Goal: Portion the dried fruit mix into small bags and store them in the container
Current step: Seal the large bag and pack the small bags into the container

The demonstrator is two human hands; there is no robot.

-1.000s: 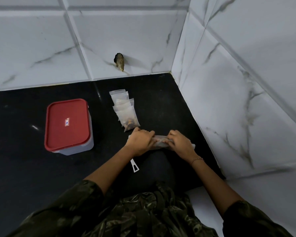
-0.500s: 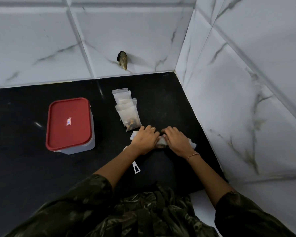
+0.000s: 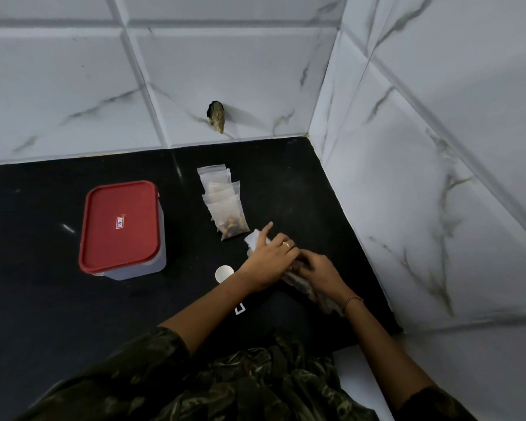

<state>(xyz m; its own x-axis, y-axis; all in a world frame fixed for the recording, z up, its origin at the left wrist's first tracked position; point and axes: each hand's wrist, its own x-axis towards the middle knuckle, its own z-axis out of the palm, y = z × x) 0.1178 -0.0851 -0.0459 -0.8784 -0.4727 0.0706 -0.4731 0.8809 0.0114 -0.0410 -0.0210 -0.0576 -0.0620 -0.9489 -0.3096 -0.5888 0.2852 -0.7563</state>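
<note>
- While both hands hold the mix bag [image 3: 253,239] at centre right — left hand [image 3: 269,259] curled over it, index out; right hand [image 3: 319,273] pinching its middle — a slack grip could spill fruit.
- Closed container [image 3: 122,226] left of frame; small bags [image 3: 222,202] above the hands.

Left hand [image 3: 268,262] and right hand [image 3: 321,275] hold what seems the fruit bag [image 3: 252,240]

Black counter [image 3: 43,299]: container [image 3: 122,226], small bags [image 3: 223,205], scoop [image 3: 224,273]
</note>
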